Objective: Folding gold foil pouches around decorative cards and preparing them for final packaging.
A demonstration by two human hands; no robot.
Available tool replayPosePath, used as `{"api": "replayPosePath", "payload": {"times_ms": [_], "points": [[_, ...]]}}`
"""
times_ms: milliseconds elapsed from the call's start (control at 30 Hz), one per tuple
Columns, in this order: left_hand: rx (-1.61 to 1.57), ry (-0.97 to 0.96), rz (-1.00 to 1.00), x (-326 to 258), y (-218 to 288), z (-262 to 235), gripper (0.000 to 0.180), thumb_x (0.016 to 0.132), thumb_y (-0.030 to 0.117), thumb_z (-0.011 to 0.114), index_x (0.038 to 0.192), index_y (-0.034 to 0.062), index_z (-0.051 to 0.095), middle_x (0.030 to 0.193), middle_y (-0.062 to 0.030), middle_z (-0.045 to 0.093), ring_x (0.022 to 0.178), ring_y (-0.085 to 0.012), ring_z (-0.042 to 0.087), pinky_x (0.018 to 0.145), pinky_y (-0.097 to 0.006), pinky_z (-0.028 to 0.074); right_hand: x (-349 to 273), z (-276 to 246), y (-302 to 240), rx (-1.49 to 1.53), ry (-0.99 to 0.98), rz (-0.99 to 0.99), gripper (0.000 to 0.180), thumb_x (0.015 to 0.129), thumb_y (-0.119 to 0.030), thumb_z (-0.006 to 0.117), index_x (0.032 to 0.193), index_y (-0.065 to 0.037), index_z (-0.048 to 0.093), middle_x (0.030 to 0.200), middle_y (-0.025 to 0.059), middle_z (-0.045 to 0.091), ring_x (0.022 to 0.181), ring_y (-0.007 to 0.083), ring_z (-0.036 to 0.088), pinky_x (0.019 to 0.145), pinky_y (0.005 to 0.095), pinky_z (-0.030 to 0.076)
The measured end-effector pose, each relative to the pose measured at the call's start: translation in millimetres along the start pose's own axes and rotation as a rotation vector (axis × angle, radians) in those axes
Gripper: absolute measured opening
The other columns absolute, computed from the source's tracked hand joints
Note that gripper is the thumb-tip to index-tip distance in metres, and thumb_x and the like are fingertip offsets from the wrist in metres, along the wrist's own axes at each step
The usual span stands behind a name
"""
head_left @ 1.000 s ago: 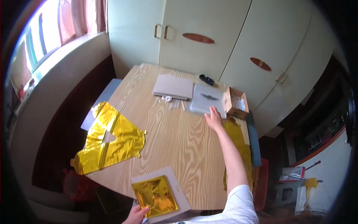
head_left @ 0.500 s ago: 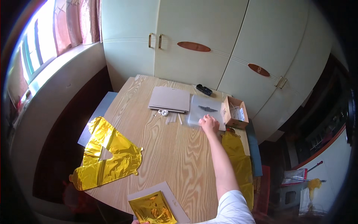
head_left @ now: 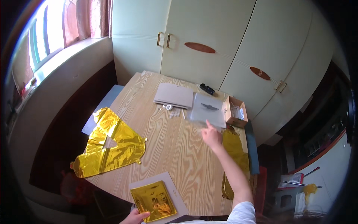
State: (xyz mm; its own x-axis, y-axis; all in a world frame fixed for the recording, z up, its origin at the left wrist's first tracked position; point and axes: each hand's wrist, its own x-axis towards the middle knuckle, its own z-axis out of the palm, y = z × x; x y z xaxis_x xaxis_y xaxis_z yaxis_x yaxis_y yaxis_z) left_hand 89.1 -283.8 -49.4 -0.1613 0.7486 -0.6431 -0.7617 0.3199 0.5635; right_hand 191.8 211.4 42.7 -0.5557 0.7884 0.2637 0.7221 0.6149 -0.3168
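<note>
My left hand point(head_left: 135, 216) is at the lower edge, its thumb pressed on a folded gold foil balloon point(head_left: 153, 199). That packet lies on a greyish-white card point(head_left: 175, 194) that sticks out from under it. My right hand point(head_left: 212, 136) reaches over the table's right side, index finger stretched out and the other fingers partly curled. Its fingertip is at the near edge of a stack of clear plastic bags point(head_left: 201, 114) with a dark printed mark; whether it touches them I cannot tell. No object shows in the right hand.
A flattened gold foil balloon point(head_left: 123, 149) spreads over the table's left side; another gold foil piece point(head_left: 233, 149) hangs along the right edge. Further back are stacked cards point(head_left: 173, 95), a white ribbon roll point(head_left: 169, 107), clear straws point(head_left: 175, 113), a black object point(head_left: 207, 89) and a wooden box point(head_left: 235, 112).
My right hand has drawn back a little toward me from the middle of the bag stack, its index finger now extended. More of my left hand shows, with the foil packet still in it.
</note>
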Motion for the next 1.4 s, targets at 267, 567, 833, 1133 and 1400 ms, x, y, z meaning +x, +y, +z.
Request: {"api": "replayPosePath", "payload": {"times_ms": [267,567,833,1133,1400], "points": [[0.094,-0.119,0.078,4,-8,-5,0.029,0.095,0.009,0.062,0.122,-0.0021,0.059,0.114,-0.0099,0.065,0.099,-0.0161,0.061,0.087,-0.032,0.049,-93,13,-10,-0.265,-0.216,-0.223,0.053,0.090,-0.052,0.057,0.115,-0.006,0.067,0.138,0.0104,0.056,0.109,0.0290,0.062,0.084,0.0422,0.055],[0.031,-0.150,0.120,-3,-6,0,0.032,0.093,0.010,0.065,0.120,-0.0043,0.060,0.116,-0.0136,0.065,0.103,-0.0189,0.063,0.091,-0.034,0.051,-83,12,3,-0.389,-0.195,-0.185,0.066,0.088,-0.053,0.059,0.125,0.001,0.058,0.122,0.0176,0.062,0.109,0.0301,0.061,0.082,0.0440,0.055],[-0.078,-0.202,0.210,-3,2,12,0.030,0.093,0.007,0.064,0.120,-0.0042,0.059,0.118,-0.0122,0.064,0.107,-0.0187,0.061,0.095,-0.035,0.049,-130,18,-48,-0.294,-0.235,-0.353,0.031,0.088,-0.029,0.064,0.103,-0.002,0.062,0.088,0.0151,0.068,0.073,0.0300,0.071,0.058,0.0388,0.060],[-0.024,-0.161,0.116,-7,-5,31,0.029,0.094,0.004,0.061,0.121,-0.0048,0.059,0.119,-0.0132,0.064,0.107,-0.0186,0.061,0.093,-0.032,0.048,-152,14,-70,-0.115,-0.225,-0.464,0.017,0.086,-0.024,0.065,0.080,-0.008,0.066,0.080,0.0090,0.064,0.070,0.0275,0.069,0.061,0.0374,0.057],[-0.044,-0.073,0.139,-4,-2,28,0.028,0.094,0.005,0.061,0.120,-0.0053,0.059,0.118,-0.0137,0.065,0.105,-0.0192,0.063,0.090,-0.031,0.050,-157,11,-84,0.269,-0.350,-0.429,0.015,0.086,-0.020,0.062,0.092,-0.008,0.070,0.087,0.0102,0.067,0.079,0.0296,0.067,0.073,0.0393,0.056]]}}
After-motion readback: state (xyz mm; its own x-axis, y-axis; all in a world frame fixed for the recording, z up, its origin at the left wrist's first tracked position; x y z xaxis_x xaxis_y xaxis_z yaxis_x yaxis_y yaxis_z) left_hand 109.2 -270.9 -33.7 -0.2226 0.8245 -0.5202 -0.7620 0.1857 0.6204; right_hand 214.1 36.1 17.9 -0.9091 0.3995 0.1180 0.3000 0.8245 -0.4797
